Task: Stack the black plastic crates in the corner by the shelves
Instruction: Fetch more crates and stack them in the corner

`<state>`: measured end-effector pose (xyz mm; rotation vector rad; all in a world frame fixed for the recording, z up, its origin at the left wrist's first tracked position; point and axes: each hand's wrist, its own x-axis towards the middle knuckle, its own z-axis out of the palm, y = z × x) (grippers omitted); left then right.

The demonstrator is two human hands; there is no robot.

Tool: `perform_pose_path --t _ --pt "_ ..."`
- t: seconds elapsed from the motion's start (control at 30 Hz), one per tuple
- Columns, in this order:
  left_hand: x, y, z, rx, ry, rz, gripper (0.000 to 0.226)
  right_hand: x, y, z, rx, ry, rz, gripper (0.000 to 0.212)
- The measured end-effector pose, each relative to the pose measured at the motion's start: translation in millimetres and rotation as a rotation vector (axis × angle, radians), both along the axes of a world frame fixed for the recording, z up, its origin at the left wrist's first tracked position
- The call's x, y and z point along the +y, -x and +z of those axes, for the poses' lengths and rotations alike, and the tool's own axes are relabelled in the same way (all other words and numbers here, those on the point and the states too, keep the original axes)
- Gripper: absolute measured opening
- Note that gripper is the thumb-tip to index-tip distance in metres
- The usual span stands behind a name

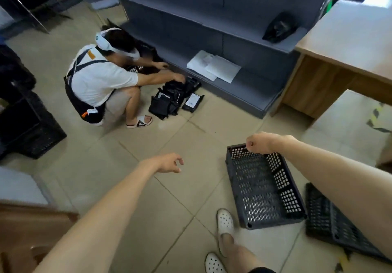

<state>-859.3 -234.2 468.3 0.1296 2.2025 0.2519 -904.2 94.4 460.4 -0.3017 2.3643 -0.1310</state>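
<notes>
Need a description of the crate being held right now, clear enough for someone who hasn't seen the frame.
Start at the grey shelving unit along the far wall, then come down the tiled floor toward the wearer's white shoes. The held crate is the black perforated one just right of them, its far rim gripped by the right hand. Unlike the crate lying further right, it is tilted and in hand.
</notes>
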Motion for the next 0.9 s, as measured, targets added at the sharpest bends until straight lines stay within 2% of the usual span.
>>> perform_pose_path --t 0.17,0.33,0.47,0.57,0.67,0.73,0.9 --pt "63 88 0 0.045 -0.077 -0.145 0.039 36 48 -17 -0.156 -0.141 -0.091 0.032" --pt "121 192 20 0.161 -0.148 -0.235 0.04 38 127 -23 0.031 0.103 -0.291 0.026" --pt "156 242 20 0.174 -0.219 -0.286 0.04 52 179 -19 -0.029 0.094 -0.304 0.03" --pt "166 265 5 0.113 -0.196 -0.314 0.043 59 201 -18 0.036 0.172 -0.361 0.031" --pt "175 283 -14 -0.009 -0.037 -0.408 0.049 76 200 -30 -0.01 0.271 -0.475 0.028" --pt "191 297 -22 -0.074 0.03 -0.47 0.052 99 186 -42 -0.057 0.26 -0.542 0.028" --pt "274 324 -36 -0.005 0.018 -0.713 0.051 151 126 -64 -0.18 0.09 -0.75 0.031"
